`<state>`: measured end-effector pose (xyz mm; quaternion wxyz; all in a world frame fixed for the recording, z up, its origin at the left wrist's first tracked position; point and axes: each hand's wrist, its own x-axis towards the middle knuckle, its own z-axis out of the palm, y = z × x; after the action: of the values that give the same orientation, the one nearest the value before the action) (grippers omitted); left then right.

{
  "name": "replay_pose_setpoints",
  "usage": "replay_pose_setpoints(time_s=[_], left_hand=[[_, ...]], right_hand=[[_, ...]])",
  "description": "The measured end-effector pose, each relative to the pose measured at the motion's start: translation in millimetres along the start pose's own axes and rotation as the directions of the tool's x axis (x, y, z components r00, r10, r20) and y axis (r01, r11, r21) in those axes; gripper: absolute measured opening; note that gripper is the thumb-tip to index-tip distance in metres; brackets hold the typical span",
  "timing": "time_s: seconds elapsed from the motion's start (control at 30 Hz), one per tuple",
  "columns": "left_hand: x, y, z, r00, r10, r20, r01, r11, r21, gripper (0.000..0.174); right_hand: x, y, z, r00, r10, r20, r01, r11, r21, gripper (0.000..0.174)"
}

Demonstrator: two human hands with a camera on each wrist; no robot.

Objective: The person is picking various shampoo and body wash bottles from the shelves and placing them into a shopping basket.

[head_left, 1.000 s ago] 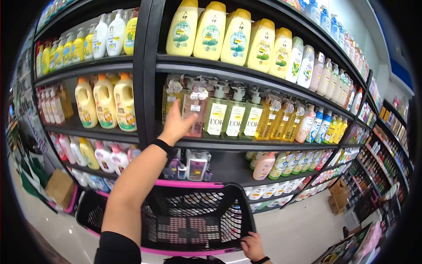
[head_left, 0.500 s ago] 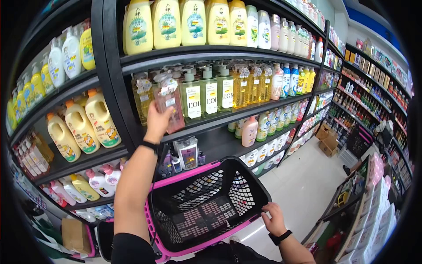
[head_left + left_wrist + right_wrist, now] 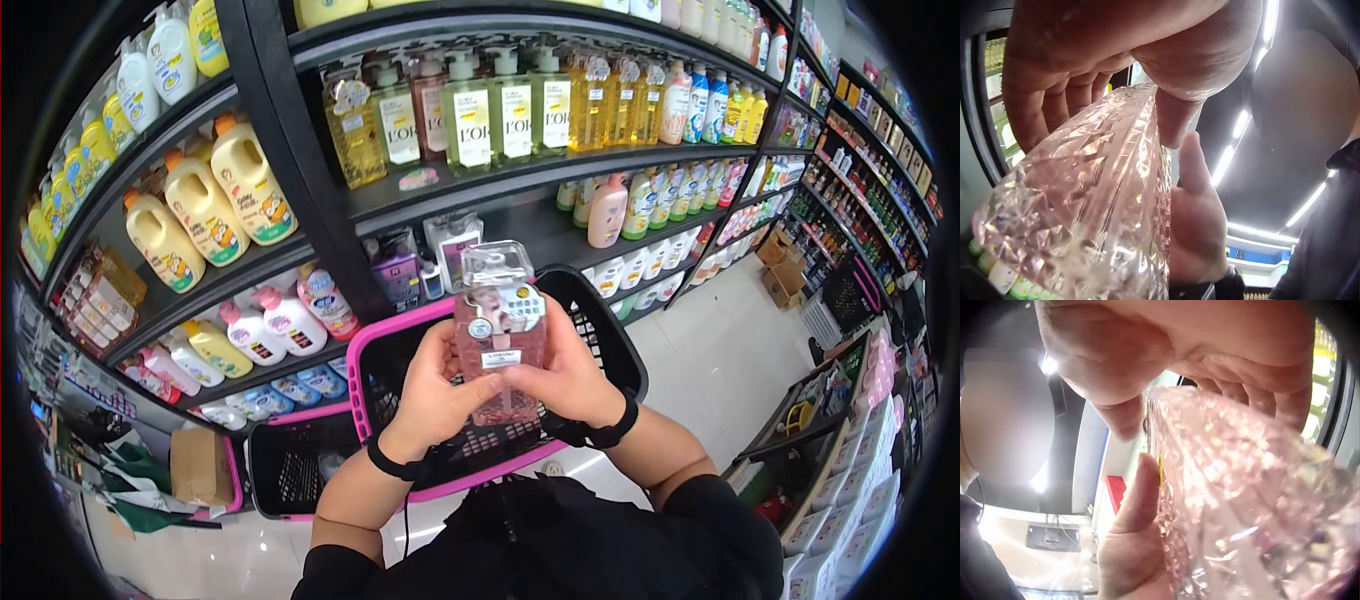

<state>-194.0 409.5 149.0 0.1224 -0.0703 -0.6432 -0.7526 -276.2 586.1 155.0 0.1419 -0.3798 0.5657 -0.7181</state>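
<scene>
Both hands hold a pink, clear pump bottle (image 3: 505, 385) in front of the body, above the basket. My left hand (image 3: 432, 392) grips its left side and my right hand (image 3: 572, 380) its right side, thumbs on the near face near a small white label. A clear cap covers the top, and a printed tag hangs below it. In the left wrist view the bottle (image 3: 1079, 187) shows a faceted, diamond-cut surface, with fingers curled along its far side. The right wrist view shows the same faceted bottle (image 3: 1229, 487) from the other side.
Below the bottle is a black shopping basket (image 3: 622, 360) with a pink rim; another basket (image 3: 300, 440) stands to its left. Shelves (image 3: 450, 190) ahead carry green pump bottles (image 3: 468, 115) and amber ones (image 3: 355, 135). Cardboard boxes (image 3: 200, 465) are on the floor at left.
My left hand has taken the pink bottle off the shelf and brought it down over the basket. My right hand has left the basket rim and now grips the bottle too.
</scene>
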Motion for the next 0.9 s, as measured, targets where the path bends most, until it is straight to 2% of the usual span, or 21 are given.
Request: replay_pose_setpoints(time_s=[0.03, 0.13, 0.17, 0.2, 0.27, 0.3, 0.33, 0.4, 0.43, 0.47, 0.53, 0.57, 0.67, 0.73, 0.8, 0.83, 0.9], left_hand=[[-6, -2, -2, 1.000, 0.013, 0.007, -0.013, 1.000, -0.019, 0.073], [-13, 7, -22, 0.998, -0.018, 0.052, 0.006, 0.975, 0.224, 0.080], [-14, 15, -27, 0.993, 0.073, 0.096, -0.099, 0.950, 0.295, 0.092], [-15, 17, -38, 0.990, 0.114, 0.085, -0.140, 0.901, 0.411, 0.100], [-13, 35, -47, 0.978, 0.205, 0.047, -0.209, 0.922, 0.325, 0.104], [-11, 45, -51, 0.980, 0.181, 0.078, -0.197, 0.918, 0.344, 0.106], [-9, 52, -54, 0.981, 0.158, 0.113, -0.190, 0.906, 0.379, 0.100], [-2, 82, -52, 0.969, -0.027, 0.245, -0.133, 0.780, 0.611, 0.091], [1, 82, -51, 0.974, -0.070, 0.215, -0.089, 0.755, 0.650, 0.081], [6, 83, -51, 0.959, -0.047, 0.278, -0.188, 0.630, 0.753, 0.076], [19, 61, -64, 0.897, 0.004, 0.441, -0.372, 0.543, 0.752, 0.066], [22, 57, -64, 0.888, -0.072, 0.454, -0.333, 0.582, 0.742, 0.058], [32, 30, -74, 0.828, -0.159, 0.537, -0.384, 0.538, 0.751, 0.057], [37, 14, -73, 0.798, -0.252, 0.548, -0.377, 0.500, 0.780, 0.054], [41, -27, -81, 0.766, -0.360, 0.533, -0.367, 0.436, 0.822, 0.050], [40, -51, -84, 0.759, -0.399, 0.514, -0.366, 0.392, 0.844, 0.048], [40, -102, -89, 0.733, -0.519, 0.439, -0.348, 0.269, 0.898, 0.045]], right_hand=[[0, -8, 7, 0.997, 0.070, -0.015, -0.069, 0.997, 0.031, 0.084], [-1, -1, 18, 0.994, 0.111, 0.002, -0.110, 0.981, 0.161, 0.077], [-1, 3, 21, 0.994, 0.106, 0.018, -0.107, 0.976, 0.190, 0.071], [0, 9, 23, 0.995, 0.101, 0.022, -0.104, 0.981, 0.165, 0.070], [-1, 24, 27, 0.995, 0.099, 0.017, -0.100, 0.988, 0.119, 0.068], [-1, 27, 29, 0.996, 0.080, 0.027, -0.082, 0.993, 0.081, 0.067], [-4, 34, 30, 0.994, 0.102, 0.040, -0.105, 0.991, 0.080, 0.067], [-9, 52, 29, 0.988, 0.145, 0.060, -0.149, 0.986, 0.071, 0.067], [-10, 59, 27, 0.988, 0.108, 0.112, -0.111, 0.994, 0.020, 0.071], [-12, 61, 26, 0.984, 0.123, 0.126, -0.120, 0.992, -0.030, 0.070], [-17, 67, 25, 0.976, 0.159, 0.152, -0.141, 0.983, -0.121, 0.070], [-19, 82, 23, 0.980, 0.143, 0.140, -0.138, 0.989, -0.050, 0.065], [-23, 108, 13, 0.962, 0.223, 0.160, -0.215, 0.974, -0.065, 0.065], [-26, 118, 7, 0.967, 0.214, 0.138, -0.157, 0.929, -0.336, 0.065], [-28, 122, -2, 0.974, 0.181, 0.137, -0.061, 0.789, -0.611, 0.066], [-36, 122, -7, 0.986, 0.133, 0.098, -0.029, 0.726, -0.687, 0.065], [-53, 124, -20, 0.979, 0.183, 0.090, -0.060, 0.683, -0.728, 0.062]])
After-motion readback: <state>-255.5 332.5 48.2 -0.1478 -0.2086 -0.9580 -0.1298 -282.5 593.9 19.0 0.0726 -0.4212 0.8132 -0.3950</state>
